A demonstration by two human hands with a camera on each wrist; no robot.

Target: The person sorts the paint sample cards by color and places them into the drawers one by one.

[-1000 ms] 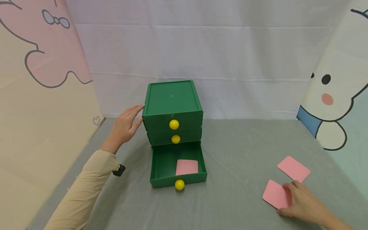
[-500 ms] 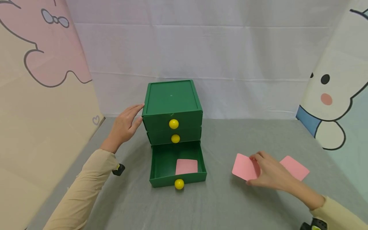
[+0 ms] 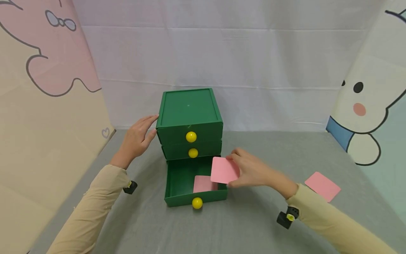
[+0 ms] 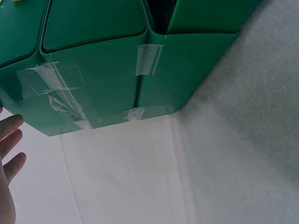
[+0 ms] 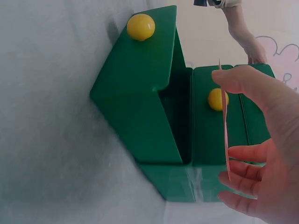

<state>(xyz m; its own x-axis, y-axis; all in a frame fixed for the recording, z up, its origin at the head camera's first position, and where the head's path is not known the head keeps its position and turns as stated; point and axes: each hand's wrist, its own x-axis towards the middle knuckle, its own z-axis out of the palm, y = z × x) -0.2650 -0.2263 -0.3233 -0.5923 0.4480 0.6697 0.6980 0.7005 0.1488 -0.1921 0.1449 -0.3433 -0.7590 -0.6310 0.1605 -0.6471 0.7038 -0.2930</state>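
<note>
A green drawer cabinet [image 3: 190,107] with yellow knobs stands mid-table, its bottom drawer [image 3: 177,200] pulled out. One pink card [image 3: 201,184] lies inside that drawer. My right hand [image 3: 250,171] pinches another pink card [image 3: 223,170] by its edges, thumb on one side and fingers on the other. This card is over the drawer's right side, seen edge-on in the right wrist view. My left hand [image 3: 134,141] rests against the cabinet's upper left side with fairly straight fingers. In the left wrist view, its fingers [image 4: 13,140] show beside the taped cabinet wall [image 4: 103,88].
A third pink card [image 3: 323,186] lies on the grey cloth [image 3: 263,225] at the right. Behind the cabinet hangs a white cloth wall [image 3: 241,60]. Printed cartoon panels stand at both sides. The two upper drawers are closed.
My right hand has picked up a pink card from the cloth at the right and carried it left to above the open drawer. The left hand has stayed at the cabinet's side.
</note>
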